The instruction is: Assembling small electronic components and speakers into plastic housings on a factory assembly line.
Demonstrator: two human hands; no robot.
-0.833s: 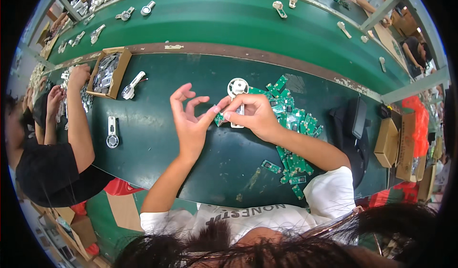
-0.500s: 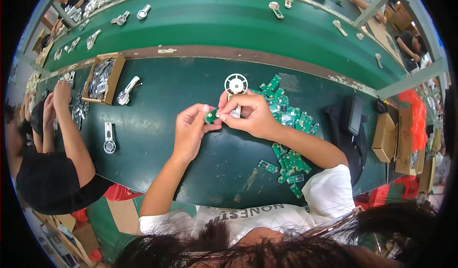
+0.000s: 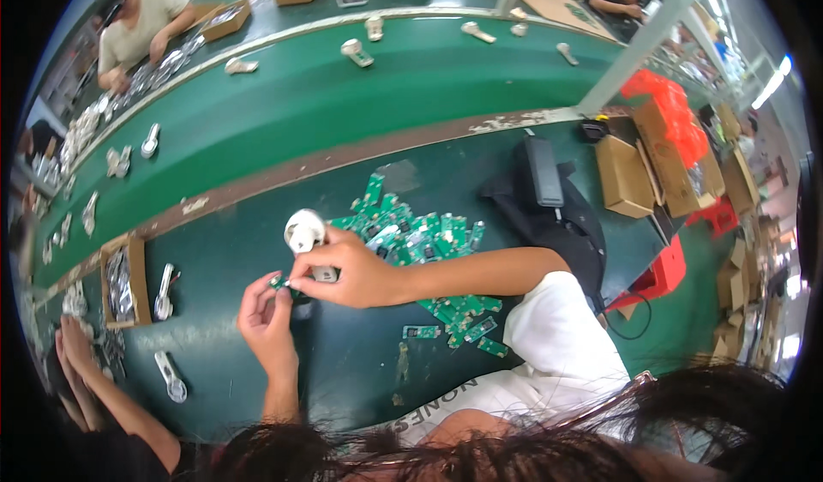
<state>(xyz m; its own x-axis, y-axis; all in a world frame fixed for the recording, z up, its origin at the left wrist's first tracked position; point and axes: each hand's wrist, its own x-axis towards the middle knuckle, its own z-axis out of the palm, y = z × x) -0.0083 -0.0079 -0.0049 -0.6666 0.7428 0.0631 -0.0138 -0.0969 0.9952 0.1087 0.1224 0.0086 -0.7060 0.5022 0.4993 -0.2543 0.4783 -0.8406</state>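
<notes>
A small green circuit board (image 3: 277, 282) is pinched in the fingertips of my left hand (image 3: 270, 323), whose fingers are closed. My right hand (image 3: 356, 269) holds a white fan-shaped housing (image 3: 305, 230) with a round head, its handle partly hidden behind my fingers. The thumb and forefinger of that same hand meet right beside the board; whether they pinch a wire or the board's edge is too small to tell. Just beyond my right wrist spreads a loose pile of green circuit boards (image 3: 429, 237), some of it lying under my forearm.
A cardboard box of grey parts (image 3: 137, 280) stands at left, with white housings (image 3: 164, 292) nearby. A co-worker's hands (image 3: 77, 349) are at the far left. Beyond the bench runs a green conveyor belt (image 3: 274, 105) carrying scattered white parts. A black bag (image 3: 566, 225) lies at right.
The view has turned to the right, so the bench things sit further left. My hands stay close together on the board and housing; the housing now tilts, its round head nearer my right fingers.
</notes>
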